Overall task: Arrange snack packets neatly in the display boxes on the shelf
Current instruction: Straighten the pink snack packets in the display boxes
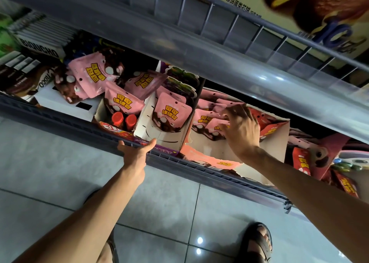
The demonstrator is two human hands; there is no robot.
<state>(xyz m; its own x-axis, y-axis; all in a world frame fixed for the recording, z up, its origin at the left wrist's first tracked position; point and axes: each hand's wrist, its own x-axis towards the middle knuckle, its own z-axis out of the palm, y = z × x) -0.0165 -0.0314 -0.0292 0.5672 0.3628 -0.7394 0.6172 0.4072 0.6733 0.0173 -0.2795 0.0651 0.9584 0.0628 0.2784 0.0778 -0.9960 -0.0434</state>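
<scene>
Pink snack packets with yellow lettering fill the lower shelf. One stands upright in the middle display box (159, 137). Several more packets (205, 121) lie stacked in the right display box (211, 149). My right hand (242, 129) rests fingers spread on that stack, pressing on the packets. My left hand (135, 153) grips the front of the shelf edge (111, 137) just below the middle box. Further pink packets (93, 75) lie loose and tilted at the left, above a white box (65, 105).
The upper shelf rail (219, 63) overhangs the boxes closely. Red packets (269, 127) fill a box to the right. Two red-capped bottles (123, 120) stand in a box left of middle. Chocolate boxes sit far left. Tiled floor and my sandalled feet are below.
</scene>
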